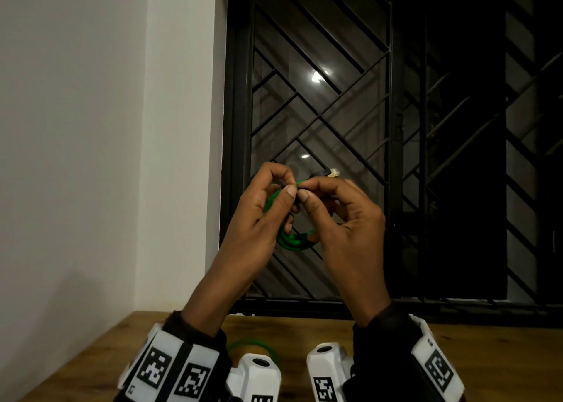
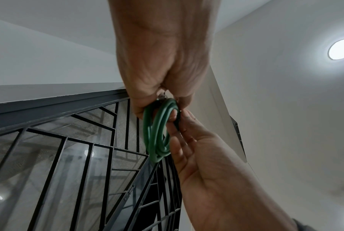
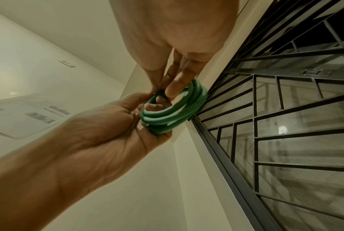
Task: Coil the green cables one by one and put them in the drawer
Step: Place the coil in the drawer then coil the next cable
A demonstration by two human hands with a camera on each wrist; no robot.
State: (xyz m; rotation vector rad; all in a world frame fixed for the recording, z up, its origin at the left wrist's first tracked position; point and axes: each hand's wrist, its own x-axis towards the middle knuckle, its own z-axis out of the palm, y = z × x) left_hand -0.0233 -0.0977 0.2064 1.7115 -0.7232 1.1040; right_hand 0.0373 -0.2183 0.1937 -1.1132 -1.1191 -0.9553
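Head view: both hands are raised in front of the barred window (image 1: pixel 396 127). The left hand (image 1: pixel 259 213) and right hand (image 1: pixel 344 219) pinch a green cable (image 1: pixel 292 240) wound into a small coil, thumb tips nearly touching, a plug end (image 1: pixel 327 172) sticking up to the far right. Another green cable (image 1: pixel 249 345) lies on the wooden table (image 1: pixel 487 356) near the wrists, apparently still waiting. No drawer shows.

Left wrist view: the coil (image 2: pixel 157 132) hangs from curled fingertips (several turns, fairly tidy).

Right wrist view: the right hand's fingers (image 3: pixel 177 87) pinch the coil's top while the left hand cradles it. Coiling looks nearly finished; stowing remains.
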